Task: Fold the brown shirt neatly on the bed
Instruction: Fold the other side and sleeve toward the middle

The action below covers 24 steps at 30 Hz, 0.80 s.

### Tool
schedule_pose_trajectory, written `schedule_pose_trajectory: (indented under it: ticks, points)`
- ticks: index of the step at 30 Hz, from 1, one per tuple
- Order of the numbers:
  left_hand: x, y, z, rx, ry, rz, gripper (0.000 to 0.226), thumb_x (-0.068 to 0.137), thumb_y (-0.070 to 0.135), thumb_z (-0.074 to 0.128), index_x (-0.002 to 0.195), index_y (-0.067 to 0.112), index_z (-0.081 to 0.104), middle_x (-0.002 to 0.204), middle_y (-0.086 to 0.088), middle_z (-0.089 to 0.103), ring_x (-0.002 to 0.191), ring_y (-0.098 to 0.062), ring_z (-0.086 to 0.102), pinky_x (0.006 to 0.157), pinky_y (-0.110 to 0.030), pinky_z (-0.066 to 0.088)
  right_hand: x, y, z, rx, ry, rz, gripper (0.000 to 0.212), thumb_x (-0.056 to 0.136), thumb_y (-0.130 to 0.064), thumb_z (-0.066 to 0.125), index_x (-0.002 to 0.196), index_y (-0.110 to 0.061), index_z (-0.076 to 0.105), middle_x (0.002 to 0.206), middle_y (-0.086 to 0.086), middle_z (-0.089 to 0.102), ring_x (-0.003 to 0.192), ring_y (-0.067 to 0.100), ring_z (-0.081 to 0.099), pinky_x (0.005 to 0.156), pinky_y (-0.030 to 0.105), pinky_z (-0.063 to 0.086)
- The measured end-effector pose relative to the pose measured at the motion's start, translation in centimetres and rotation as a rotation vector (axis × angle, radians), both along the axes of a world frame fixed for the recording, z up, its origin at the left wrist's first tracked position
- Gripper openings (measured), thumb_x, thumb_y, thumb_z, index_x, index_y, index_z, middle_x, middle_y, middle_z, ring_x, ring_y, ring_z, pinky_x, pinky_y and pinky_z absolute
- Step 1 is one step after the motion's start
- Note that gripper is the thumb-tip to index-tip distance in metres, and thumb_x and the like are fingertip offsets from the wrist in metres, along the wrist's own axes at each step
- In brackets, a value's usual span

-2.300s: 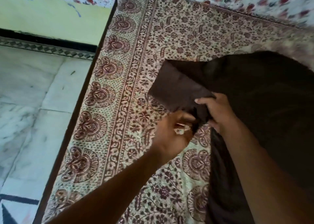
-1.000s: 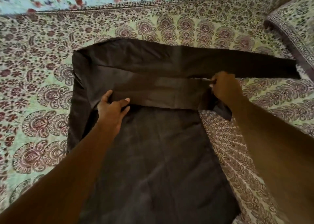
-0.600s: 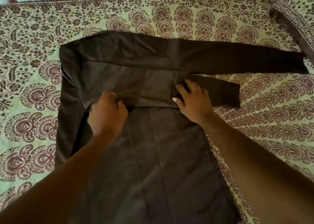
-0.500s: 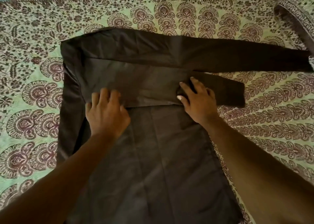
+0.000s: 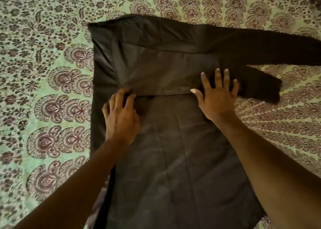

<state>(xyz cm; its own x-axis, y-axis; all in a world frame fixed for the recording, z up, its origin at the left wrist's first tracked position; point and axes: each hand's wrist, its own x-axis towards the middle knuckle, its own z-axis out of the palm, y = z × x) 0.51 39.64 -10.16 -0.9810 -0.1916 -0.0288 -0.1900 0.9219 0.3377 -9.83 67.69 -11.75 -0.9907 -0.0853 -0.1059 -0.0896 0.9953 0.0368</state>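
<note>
The brown shirt [image 5: 173, 141] lies flat on the bed's floral bedsheet [image 5: 43, 98], one sleeve folded across its chest and the other stretching right. The left hand [image 5: 121, 117] rests with curled fingers at the folded sleeve's lower edge, gripping nothing; the right hand [image 5: 217, 96] presses flat, fingers spread, on that sleeve

one brown shirt [image 5: 173, 159], two hands [image 5: 217, 98], one bedsheet [image 5: 43, 72]
</note>
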Motion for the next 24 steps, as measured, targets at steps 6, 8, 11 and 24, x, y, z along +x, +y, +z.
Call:
schedule_pose_trajectory:
  ticks: [6, 8, 11, 24]
  points:
    - [9.9, -2.3, 1.3, 0.019, -0.187, 0.279, 0.063, 0.066, 0.019, 0.07, 0.122, 0.017, 0.043, 0.121, -0.015, 0.044, 0.112, -0.041, 0.047, 0.088, -0.055, 0.046, 5.6, -9.4, 0.2, -0.093, 0.064, 0.425, 0.075, 0.101, -0.072, 0.021, 0.152, -0.024, 0.048, 0.162, 0.015, 0.04, 0.149, 0.033, 0.038, 0.116, 0.059, 0.029]
    - [13.0, -2.8, 1.6, 0.061, -0.294, 0.3, 0.06, 0.072, 0.027, 0.069, 0.124, 0.017, 0.042, 0.121, -0.011, 0.049, 0.112, -0.037, 0.053, 0.084, -0.051, 0.05, 6.6, -10.9, 0.4, -0.1, -0.018, 0.389, 0.075, 0.1, -0.072, 0.02, 0.15, -0.026, 0.051, 0.162, 0.012, 0.04, 0.149, 0.029, 0.038, 0.118, 0.058, 0.026]
    - [16.6, -2.8, 1.8, 0.058, -0.479, 0.278, 0.059, 0.079, 0.029, 0.061, 0.134, 0.017, 0.044, 0.136, -0.01, 0.051, 0.122, -0.035, 0.055, 0.091, -0.052, 0.052, 6.5, -11.7, 1.2, -0.13, -0.122, 0.165, 0.075, 0.099, -0.073, 0.017, 0.151, -0.028, 0.047, 0.167, 0.012, 0.03, 0.156, 0.03, 0.023, 0.123, 0.06, 0.014]
    - [23.1, -1.4, 3.5, 0.348, -0.54, -0.012, 0.079, 0.084, 0.032, 0.064, 0.149, 0.038, 0.019, 0.125, -0.007, 0.061, 0.11, -0.037, 0.065, 0.089, -0.05, 0.057, 19.7, -19.7, 2.9, -0.889, -0.521, -0.205, 0.043, 0.08, -0.045, 0.086, 0.104, -0.018, 0.061, 0.075, 0.004, 0.074, 0.073, 0.021, 0.075, 0.068, 0.042, 0.062]
